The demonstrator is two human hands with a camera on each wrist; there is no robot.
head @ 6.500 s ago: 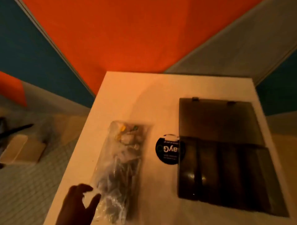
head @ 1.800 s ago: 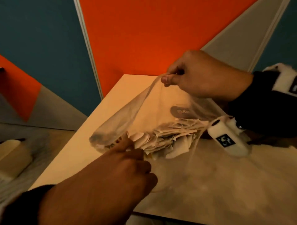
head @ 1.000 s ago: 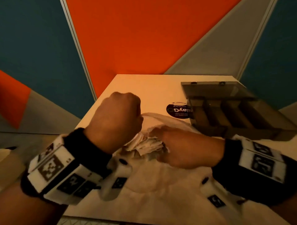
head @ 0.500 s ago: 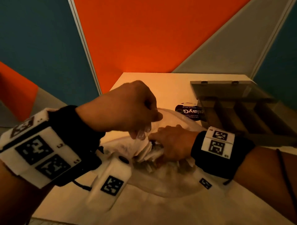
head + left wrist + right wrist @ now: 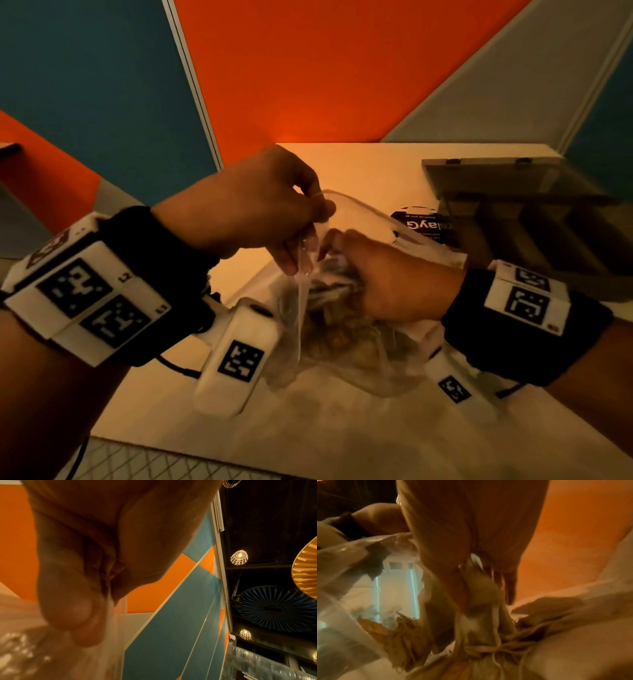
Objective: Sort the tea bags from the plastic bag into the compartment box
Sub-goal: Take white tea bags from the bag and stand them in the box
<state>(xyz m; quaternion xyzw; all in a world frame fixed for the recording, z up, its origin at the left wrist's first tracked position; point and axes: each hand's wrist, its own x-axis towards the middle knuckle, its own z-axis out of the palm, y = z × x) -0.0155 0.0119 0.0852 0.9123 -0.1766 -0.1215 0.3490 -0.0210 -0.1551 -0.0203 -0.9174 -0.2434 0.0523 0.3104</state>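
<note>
A clear plastic bag (image 5: pixel 346 346) lies on the white table (image 5: pixel 342 428), with a heap of paper tea bags (image 5: pixel 329 291) inside it. My left hand (image 5: pixel 305 236) pinches the bag's near rim and holds it up, as the left wrist view shows with my left hand (image 5: pixel 106 588) on the thin film (image 5: pixel 111 635). My right hand (image 5: pixel 339 253) is inside the bag's mouth. In the right wrist view my right hand (image 5: pixel 479 580) grips a bunch of tea bags (image 5: pixel 479 622) with their strings. The dark compartment box (image 5: pixel 534 219) stands open at the right, lid back.
A round black label (image 5: pixel 421 224) lies on the table between the bag and the box. Orange, blue and grey wall panels (image 5: pixel 308 68) rise right behind the table's far edge. The table's left edge (image 5: pixel 113 411) drops off to a tiled floor.
My left hand has lifted the bag's rim a little higher and wider. My right hand has stayed inside the bag, its fingers now bunched round tea bags.
</note>
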